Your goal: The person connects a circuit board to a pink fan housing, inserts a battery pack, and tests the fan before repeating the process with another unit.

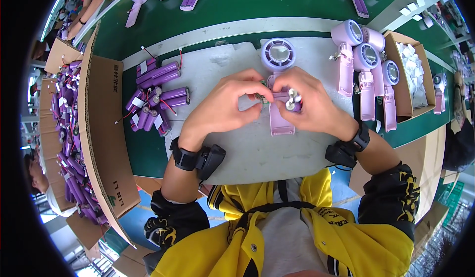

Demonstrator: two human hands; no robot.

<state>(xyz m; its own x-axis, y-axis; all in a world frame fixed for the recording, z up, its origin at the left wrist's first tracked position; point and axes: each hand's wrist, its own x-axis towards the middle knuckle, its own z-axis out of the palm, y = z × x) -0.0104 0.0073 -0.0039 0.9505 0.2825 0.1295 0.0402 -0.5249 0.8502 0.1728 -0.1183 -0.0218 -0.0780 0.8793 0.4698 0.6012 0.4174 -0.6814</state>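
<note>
While the lilac hand fan [278, 79] lies flat on the grey mat [237, 143] with its round head pointing away from the person and its handle running back toward the body, both hands meet over the handle's upper part, just below the head. The fan's long axis runs straight away from the chest, so each hand comes at it from its own side — neither has the longer reach.

The right hand [309, 103] is curled around a purple battery pack [293, 100] whose two silver cell ends face up; the pack sits directly over the open handle, touching or nearly touching it. The left hand [225, 106] pinches something small beside the pack, at the handle's left edge — it is too hidden by the fingertips to name. Both hands are closed in a grip, not spread.

The right hand is the one that is on the pack, while the left works at its near end.

To the left, on the green bench [208, 9], a loose pile of purple battery packs [156, 99] with red wires lies near the left wrist. To the right, a row of finished fans [366, 69] lies beside a cardboard box [408, 74] of white pieces.
</note>
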